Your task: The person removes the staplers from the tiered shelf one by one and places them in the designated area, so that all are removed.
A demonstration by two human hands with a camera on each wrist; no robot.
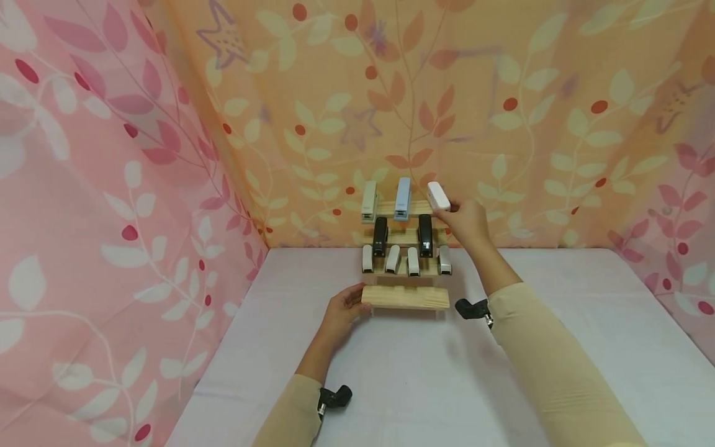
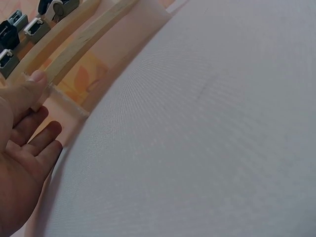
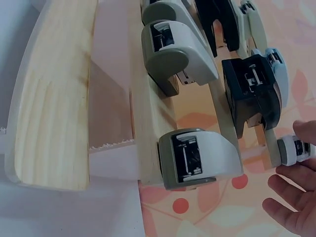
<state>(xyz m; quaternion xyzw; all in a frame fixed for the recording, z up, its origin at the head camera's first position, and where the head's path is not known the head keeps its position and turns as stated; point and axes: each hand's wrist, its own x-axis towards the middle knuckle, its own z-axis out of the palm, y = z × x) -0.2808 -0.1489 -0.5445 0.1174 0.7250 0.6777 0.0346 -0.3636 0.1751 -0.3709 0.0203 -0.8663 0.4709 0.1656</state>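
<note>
A tiered wooden rack (image 1: pixel 404 299) stands on the table with staplers along its upper shelves. At the right end of the top shelf, my right hand (image 1: pixel 468 225) pinches a white stapler (image 1: pixel 439 196) between thumb and fingers. My left hand (image 1: pixel 341 312) grips the left end of the lowest shelf, thumb on its edge in the left wrist view. A pale green stapler (image 1: pixel 369 202) and a light blue stapler (image 1: pixel 403 198) share the top shelf. Two black staplers (image 1: pixel 426 236) sit one tier down, with several small grey-white staplers (image 1: pixel 413 261) below them.
A white cloth covers the table (image 1: pixel 402 385). An orange patterned curtain (image 1: pixel 313 124) hangs close behind the rack, and a pink one (image 1: pixel 112 186) borders the left side. Each wrist carries a black mount, the right one (image 1: pixel 472 308) beside the rack.
</note>
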